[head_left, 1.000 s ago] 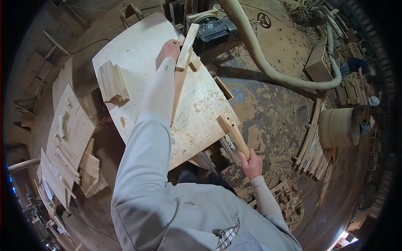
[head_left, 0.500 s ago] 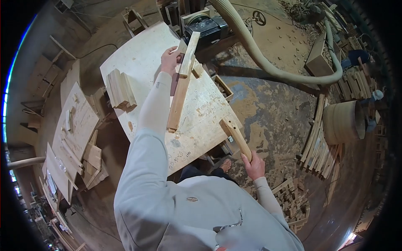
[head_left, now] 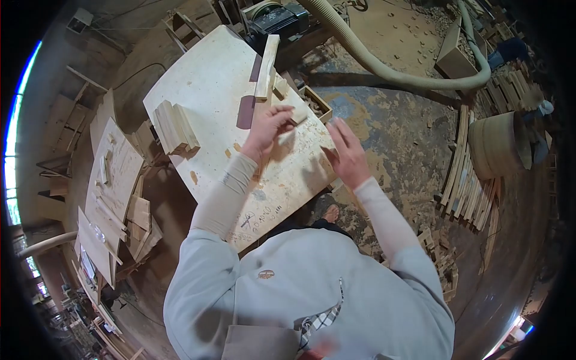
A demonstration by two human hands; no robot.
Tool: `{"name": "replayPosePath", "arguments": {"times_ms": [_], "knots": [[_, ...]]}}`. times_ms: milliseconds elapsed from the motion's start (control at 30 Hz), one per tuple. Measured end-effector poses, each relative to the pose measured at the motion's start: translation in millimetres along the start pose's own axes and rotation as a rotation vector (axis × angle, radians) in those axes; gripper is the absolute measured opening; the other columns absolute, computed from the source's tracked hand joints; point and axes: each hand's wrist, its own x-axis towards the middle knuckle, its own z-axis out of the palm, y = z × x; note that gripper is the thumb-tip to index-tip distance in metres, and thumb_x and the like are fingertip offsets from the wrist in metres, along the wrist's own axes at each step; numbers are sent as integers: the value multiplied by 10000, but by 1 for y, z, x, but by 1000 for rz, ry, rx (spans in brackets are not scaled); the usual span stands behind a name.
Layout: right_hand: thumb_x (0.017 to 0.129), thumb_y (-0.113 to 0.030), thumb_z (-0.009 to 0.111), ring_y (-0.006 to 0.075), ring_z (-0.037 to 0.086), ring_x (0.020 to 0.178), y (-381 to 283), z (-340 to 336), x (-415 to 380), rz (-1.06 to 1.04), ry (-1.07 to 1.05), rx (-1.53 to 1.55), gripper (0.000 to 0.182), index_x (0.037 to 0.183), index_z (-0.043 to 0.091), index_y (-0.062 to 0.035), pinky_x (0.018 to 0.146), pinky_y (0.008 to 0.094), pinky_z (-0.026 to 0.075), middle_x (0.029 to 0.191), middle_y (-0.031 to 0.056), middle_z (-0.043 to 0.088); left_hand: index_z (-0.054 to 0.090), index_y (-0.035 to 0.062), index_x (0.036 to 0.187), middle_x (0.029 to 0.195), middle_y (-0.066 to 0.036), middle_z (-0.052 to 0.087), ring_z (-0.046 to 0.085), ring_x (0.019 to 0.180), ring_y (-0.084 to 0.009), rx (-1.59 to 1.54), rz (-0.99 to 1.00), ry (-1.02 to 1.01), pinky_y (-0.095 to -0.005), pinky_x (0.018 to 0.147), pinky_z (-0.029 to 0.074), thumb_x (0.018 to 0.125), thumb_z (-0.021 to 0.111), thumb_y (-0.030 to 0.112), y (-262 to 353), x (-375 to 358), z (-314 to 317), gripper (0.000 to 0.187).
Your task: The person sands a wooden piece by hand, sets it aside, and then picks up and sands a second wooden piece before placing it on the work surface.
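Note:
Over the board-topped table (head_left: pixel 198 78), my left hand (head_left: pixel 267 132) has its fingers bent around the edge of a small pale wooden block (head_left: pixel 298 114). To its right is my right hand (head_left: pixel 349 155), its fingers stretched toward the table's edge and nothing clearly in them. A pale wooden strip (head_left: pixel 268 66) lies near the far edge, with a smaller wood piece (head_left: pixel 280 87) against its side. Reddish-brown patches (head_left: pixel 245 112) show on the tabletop beside my left hand. A brown wooden bar under that hand is mostly hidden by it.
Several stacked wooden pieces (head_left: pixel 174 127) sit on the table's left part. Past the far edge stands a motor (head_left: pixel 279 23), and a ribbed hose (head_left: pixel 384 69) curves rightward. An open wooden box (head_left: pixel 317 103) is by the right edge. Long slats (head_left: pixel 465 186) and a drum (head_left: pixel 498 144) stand farther right.
My left hand has come back toward me from the strip's far end. My right hand has moved up to the table edge and no longer visibly grips the curved wooden piece.

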Motion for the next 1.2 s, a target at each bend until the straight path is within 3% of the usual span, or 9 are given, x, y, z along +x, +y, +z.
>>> {"name": "replayPosePath", "arguments": {"times_ms": [67, 233, 333, 367, 433, 467, 567, 767, 1200], "knots": [[1019, -165, 821, 398, 660, 1412, -6, 3, 42, -199, 6, -26, 559, 1547, 655, -79, 1171, 500, 546, 1567, 182, 664, 740, 26, 1307, 1074, -32, 767, 732, 909, -94, -19, -46, -40, -252, 868, 637, 1111, 753, 152, 3, -15, 20, 233], [1005, -146, 829, 343, 759, 1227, 8, 40, 77, -271, -94, 88, 341, 1326, 736, -77, 1064, 476, 597, 1308, 114, 786, 738, 24, 1269, 1046, -29, 755, 729, 910, -91, -60, -50, -17, -246, 839, 626, 1130, 747, 221, 3, -14, 12, 241], [1055, -148, 791, 314, 799, 1034, 20, 78, 96, 83, -101, 393, 365, 1395, 719, -35, 914, 397, 636, 1180, 142, 802, 746, 16, 1266, 1011, -35, 739, 725, 913, -98, 69, 50, 84, -270, 826, 608, 1129, 769, 310, 7, -7, -5, 325], [1055, -148, 791, 314, 799, 1034, 28, 94, 111, 82, -111, 392, 365, 1395, 719, -35, 914, 397, 636, 1180, 142, 802, 746, 16, 1266, 1011, -35, 739, 725, 913, -98, 60, 47, 89, -270, 826, 608, 1129, 769, 310, 3, -4, -13, 325], [1051, -168, 802, 230, 787, 985, 31, 109, 148, 556, -45, 794, 450, 1465, 702, -23, 907, 373, 620, 1166, 127, 808, 751, 13, 1267, 1030, -70, 728, 731, 950, -164, 627, 549, 382, -327, 841, 600, 1098, 805, 299, -9, 2, -29, 337], [1051, -168, 802, 230, 787, 985, 38, 123, 163, 558, -50, 793, 450, 1465, 702, -23, 907, 373, 620, 1166, 127, 808, 756, 26, 1279, 1128, -112, 729, 724, 1035, -268, 729, 633, 414, -397, 913, 587, 1051, 837, 252, -14, 3, -40, 331], [1025, -194, 822, 185, 768, 981, 64, 162, 202, 661, -13, 763, 540, 1521, 684, -31, 921, 370, 612, 1179, 122, 810, 760, 54, 1303, 1255, -134, 711, 681, 1153, -346, 955, 769, 494, -450, 1017, 558, 1013, 839, 190, -26, 2, -52, 329], [1010, -338, 839, 214, 746, 1018, 92, 220, 215, 603, -54, 636, 594, 1497, 718, -20, 944, 389, 603, 1171, 139, 814, 756, 64, 1316, 1353, -129, 692, 649, 1258, -365, 1030, 839, 519, -475, 1085, 529, 993, 840, 164, -43, 0, -58, 349], [1054, -338, 809, 212, 748, 971, 92, 208, 222, 560, -244, 659, 566, 1491, 716, 10, 912, 375, 601, 1181, 151, 831, 722, 105, 1425, 1476, -170, 629, 588, 1385, -385, 1180, 824, 522, -530, 1186, 458, 1012, 822, 250, -25, 29, -57, 449]]}}
